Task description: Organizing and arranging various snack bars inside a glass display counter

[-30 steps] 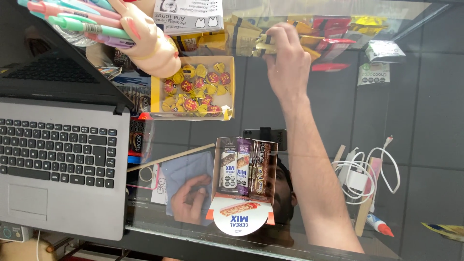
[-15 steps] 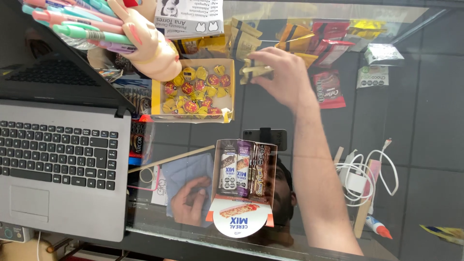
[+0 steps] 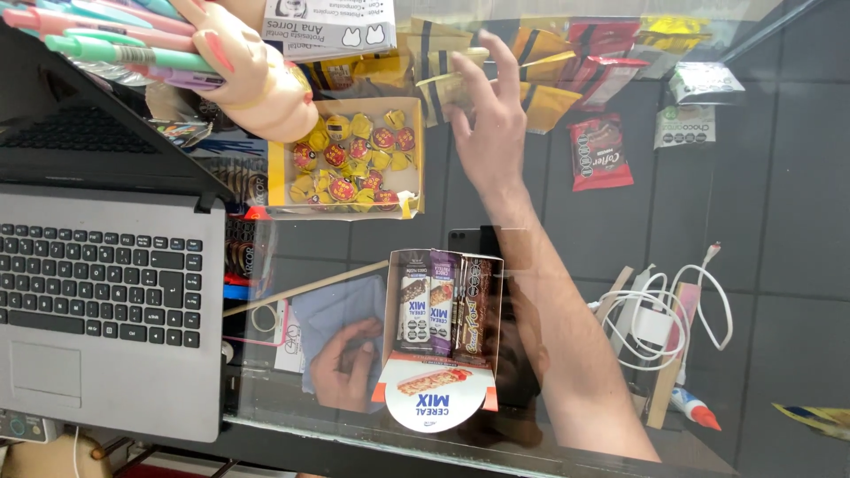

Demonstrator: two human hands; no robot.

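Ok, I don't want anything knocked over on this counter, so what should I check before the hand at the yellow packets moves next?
1. Right hand unloaded: ok, fingers spread, nothing gripped.
2. Reach to the yellow packets: ok, fingertips are at one of them.
3. Candy box clear of that hand: ok, it lies beside it, apart.
4. Cereal bar box clear of the forearm: not ok, it stands right beside it.
5. Left hand grip on the blue cloth: cannot tell, too dim.
6. Laptop out of the way: ok.
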